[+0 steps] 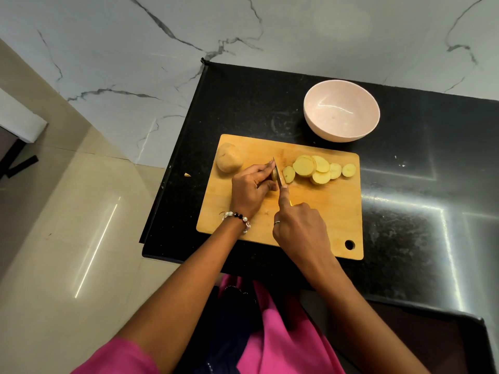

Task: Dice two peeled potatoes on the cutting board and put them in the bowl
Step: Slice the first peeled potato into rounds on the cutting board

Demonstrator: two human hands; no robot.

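Slicing potato end [274,174] beside slices [318,168].

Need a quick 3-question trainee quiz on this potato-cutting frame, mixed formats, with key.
1. True or false: the bowl already holds potato pieces.
2. Which hand holds the knife? A) left hand B) right hand
3. Fill in: the whole potato lies on the ____ end of the cutting board, from the person's view.

Key: 1 false, the bowl is empty; 2 B, while the left hand grips the potato end piece beside the slices; 3 left.
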